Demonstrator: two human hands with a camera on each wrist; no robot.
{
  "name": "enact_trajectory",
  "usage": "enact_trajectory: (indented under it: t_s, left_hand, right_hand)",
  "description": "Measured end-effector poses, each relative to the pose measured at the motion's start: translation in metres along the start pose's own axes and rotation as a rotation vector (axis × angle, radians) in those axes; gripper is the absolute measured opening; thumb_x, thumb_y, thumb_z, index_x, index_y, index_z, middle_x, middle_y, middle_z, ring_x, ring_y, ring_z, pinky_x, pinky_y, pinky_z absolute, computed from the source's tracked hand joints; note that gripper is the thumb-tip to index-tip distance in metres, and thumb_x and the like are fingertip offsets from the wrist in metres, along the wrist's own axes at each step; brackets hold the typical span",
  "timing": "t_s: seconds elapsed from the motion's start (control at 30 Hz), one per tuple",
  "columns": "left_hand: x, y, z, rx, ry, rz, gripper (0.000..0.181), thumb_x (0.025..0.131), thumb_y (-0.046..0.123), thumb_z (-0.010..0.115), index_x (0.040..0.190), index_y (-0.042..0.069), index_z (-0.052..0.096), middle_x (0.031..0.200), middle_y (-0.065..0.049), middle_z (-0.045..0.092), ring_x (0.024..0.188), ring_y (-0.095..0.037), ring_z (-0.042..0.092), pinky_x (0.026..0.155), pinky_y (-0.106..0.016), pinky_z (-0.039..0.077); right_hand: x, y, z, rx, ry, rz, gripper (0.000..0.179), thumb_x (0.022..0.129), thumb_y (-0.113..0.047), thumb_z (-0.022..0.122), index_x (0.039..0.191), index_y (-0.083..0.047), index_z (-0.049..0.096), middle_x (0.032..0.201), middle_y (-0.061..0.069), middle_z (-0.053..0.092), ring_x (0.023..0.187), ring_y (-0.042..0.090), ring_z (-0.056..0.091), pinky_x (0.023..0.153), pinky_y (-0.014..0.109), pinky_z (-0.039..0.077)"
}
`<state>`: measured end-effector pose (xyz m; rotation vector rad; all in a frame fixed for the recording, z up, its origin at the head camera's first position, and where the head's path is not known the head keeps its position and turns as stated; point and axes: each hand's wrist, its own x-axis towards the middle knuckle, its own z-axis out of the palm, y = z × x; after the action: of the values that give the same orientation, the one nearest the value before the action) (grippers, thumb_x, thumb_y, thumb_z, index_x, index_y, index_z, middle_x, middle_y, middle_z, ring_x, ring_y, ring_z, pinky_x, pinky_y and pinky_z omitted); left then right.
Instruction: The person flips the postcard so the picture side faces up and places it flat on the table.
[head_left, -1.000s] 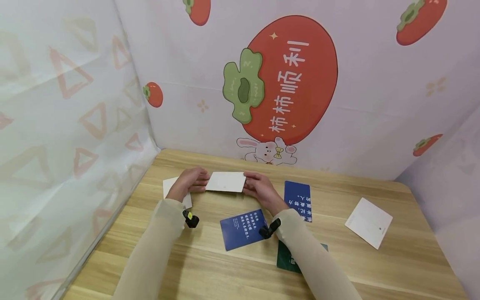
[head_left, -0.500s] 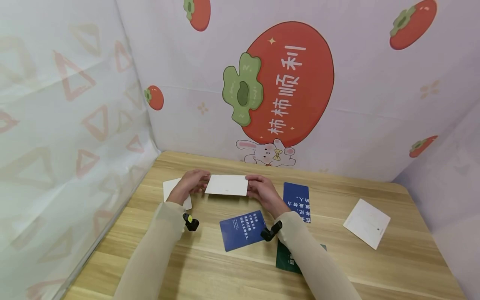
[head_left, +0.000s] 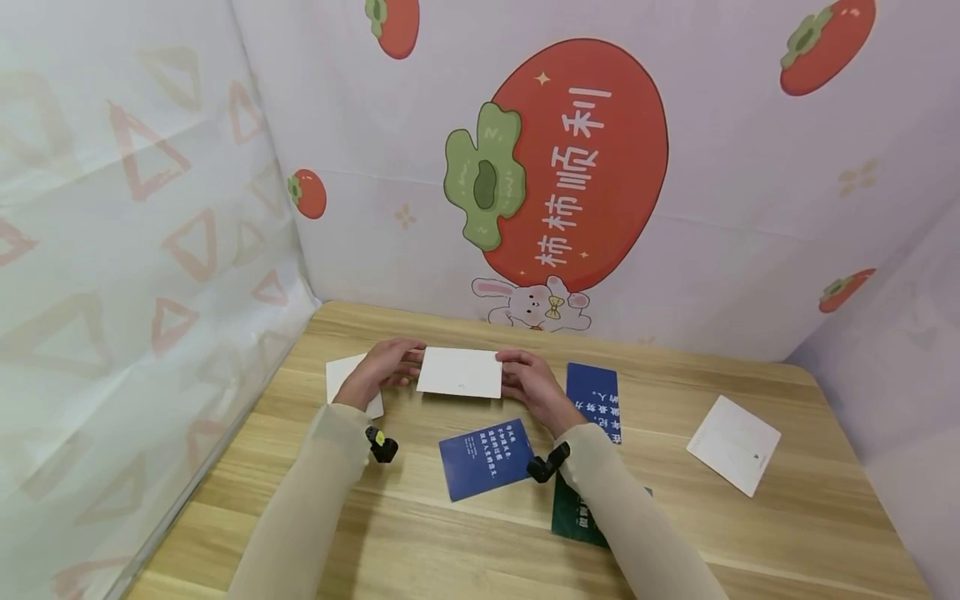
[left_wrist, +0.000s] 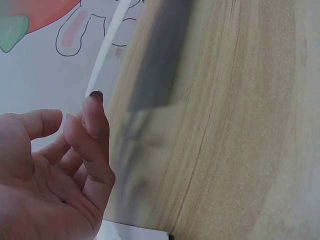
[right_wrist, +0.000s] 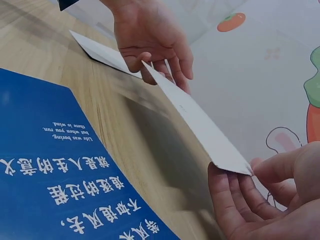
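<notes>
A white card (head_left: 461, 372) is held above the table, its shadow below it. My right hand (head_left: 534, 385) pinches its right end, the thumb on one face and fingers on the other in the right wrist view. At the opposite end is my left hand (head_left: 384, 367), its fingertips right at the card's corner. In the left wrist view its thumb (left_wrist: 44, 123) stands apart from the card. Another white card (head_left: 344, 368) lies partly hidden under my left hand. Nearer me lies a blue card (head_left: 483, 458) with white lettering, close to my right wrist.
A second blue card (head_left: 592, 387) and a dark green card (head_left: 573, 517) lie partly covered by my right arm. Farther right is a tilted white card (head_left: 735, 446). Behind the wooden table (head_left: 420, 550) hangs a printed backdrop (head_left: 720, 275); another sheet (head_left: 187, 350) borders the left side.
The held card has shifted slightly right and towards me, showing more of its white face. My right hand has moved a little with it. The cards on the table stay put.
</notes>
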<state>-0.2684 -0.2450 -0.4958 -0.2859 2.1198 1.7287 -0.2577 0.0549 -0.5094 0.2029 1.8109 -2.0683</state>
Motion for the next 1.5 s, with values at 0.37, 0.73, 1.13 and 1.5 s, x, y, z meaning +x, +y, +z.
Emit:
enact_trajectory:
  t_s: [0.37,0.73,1.13,1.5]
  left_hand:
    - [0.0,-0.002,0.005,0.027,-0.036,0.023,0.046,0.116,0.037,0.052,0.153,0.012,0.061,0.123,-0.006,0.069,0.081,-0.009,0.072,0.066,-0.018,0.055]
    - [0.003,-0.001,0.006,0.033,-0.084,0.055,0.04,0.117,0.028,0.052,0.153,0.011,0.062,0.109,0.0,0.068,0.081,-0.009,0.07,0.066,-0.02,0.055]
    - [0.0,-0.005,0.005,0.025,-0.077,0.066,0.037,0.117,0.028,0.053,0.145,0.008,0.066,0.101,0.001,0.062,0.086,-0.013,0.06,0.07,-0.023,0.057]
    - [0.005,-0.007,0.007,0.007,-0.076,0.058,0.035,0.116,0.027,0.055,0.144,0.01,0.068,0.108,0.0,0.065,0.09,-0.013,0.065,0.07,-0.023,0.06]
  right_hand:
    - [-0.003,0.003,-0.006,-0.013,0.011,0.004,0.04,0.115,-0.017,0.056,0.154,-0.008,0.055,0.131,0.017,0.073,0.097,0.017,0.074,0.085,0.031,0.064]
    - [-0.001,0.003,-0.009,-0.007,-0.011,0.028,0.042,0.115,-0.016,0.055,0.156,-0.009,0.057,0.146,0.02,0.067,0.105,0.018,0.074,0.083,0.032,0.065]
    - [-0.003,0.006,-0.011,0.0,0.022,0.007,0.038,0.112,-0.013,0.061,0.15,-0.008,0.062,0.139,0.016,0.069,0.096,0.018,0.076,0.076,0.028,0.065]
    - [-0.001,0.007,-0.014,0.0,0.013,-0.006,0.034,0.113,-0.015,0.06,0.147,-0.01,0.063,0.142,0.015,0.068,0.1,0.02,0.076,0.075,0.027,0.065]
